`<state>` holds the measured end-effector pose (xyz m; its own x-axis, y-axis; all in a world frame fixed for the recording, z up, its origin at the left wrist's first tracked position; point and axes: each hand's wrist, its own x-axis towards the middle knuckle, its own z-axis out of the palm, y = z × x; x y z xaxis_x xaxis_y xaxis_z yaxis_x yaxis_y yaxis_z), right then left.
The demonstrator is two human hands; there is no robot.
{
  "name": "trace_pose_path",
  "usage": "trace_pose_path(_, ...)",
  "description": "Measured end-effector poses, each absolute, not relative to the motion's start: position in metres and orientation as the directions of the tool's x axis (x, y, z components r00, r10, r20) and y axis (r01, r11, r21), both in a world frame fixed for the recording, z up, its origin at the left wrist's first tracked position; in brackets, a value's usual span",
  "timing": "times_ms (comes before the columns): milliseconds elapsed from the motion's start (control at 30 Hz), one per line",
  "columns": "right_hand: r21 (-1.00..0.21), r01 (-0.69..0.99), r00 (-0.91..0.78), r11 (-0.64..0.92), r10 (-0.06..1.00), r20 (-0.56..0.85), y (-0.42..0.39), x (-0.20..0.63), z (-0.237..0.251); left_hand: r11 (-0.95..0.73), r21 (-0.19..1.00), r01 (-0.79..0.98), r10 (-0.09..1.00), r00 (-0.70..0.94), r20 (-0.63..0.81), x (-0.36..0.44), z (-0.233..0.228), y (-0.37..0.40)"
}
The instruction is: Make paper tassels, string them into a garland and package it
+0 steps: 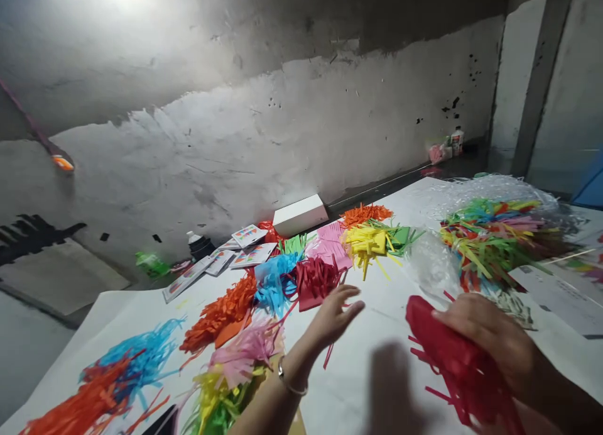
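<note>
My right hand is closed on a red fringed tissue paper piece, whose cut strips hang down at its lower left. My left hand is open, thumb and fingers apart, with a bracelet on its wrist. Just beyond its fingers lies a dark red fringed bundle; a few thin red strips stick out near the hand. Beside that bundle are a blue fringed bundle and an orange one. A pink fringed bundle and a yellow-green one lie left of my left forearm.
Yellow fringe, a white box and printed packets stand toward the wall. At the right are a multicoloured strip pile and clear plastic. Blue strips and orange strips occupy the near left of the white table.
</note>
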<state>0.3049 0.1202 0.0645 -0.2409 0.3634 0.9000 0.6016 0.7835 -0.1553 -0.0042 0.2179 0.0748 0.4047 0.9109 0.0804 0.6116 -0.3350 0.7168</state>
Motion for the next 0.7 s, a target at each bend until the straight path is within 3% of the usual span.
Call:
trace_pose_path(100,0.085,0.527,-0.498,0.846,0.226,0.837,0.108,0.295,0.075,-0.318,0.866,0.386,0.821,0.57,0.048,0.041,0.082,0.178)
trace_pose_path(233,0.267,0.51,-0.659,0.818,0.171,0.733,0.088,0.311,0.064,-0.186,0.957,0.221,0.812,0.583,0.023,0.053,0.078,0.142)
trace_pose_path(300,0.267,0.555,-0.634,0.788,0.193,0.749,0.079,0.323,0.054,-0.15,0.971,0.184,0.813,0.582,0.015,0.039,0.074,0.131)
trace_pose_path(433,0.139,0.694,-0.464,0.706,0.291,0.837,0.065,0.335,0.042,-0.115,0.96,0.257,0.743,0.663,-0.089,0.002,0.079,0.121)
trace_pose_path(500,0.134,0.687,-0.444,0.714,0.268,0.855,0.061,0.334,0.042,-0.148,0.926,0.347,0.788,0.608,-0.101,-0.009,0.091,0.123)
trace_pose_path(600,0.143,0.657,-0.453,0.74,0.235,0.86,0.057,0.329,0.046,-0.216,0.883,0.416,0.885,0.466,-0.003,-0.006,0.113,0.128)
trace_pose_path(700,0.141,0.619,-0.479,0.772,0.229,0.847,0.055,0.322,0.051,-0.185,0.941,0.283,0.824,0.567,-0.008,0.018,0.119,0.126)
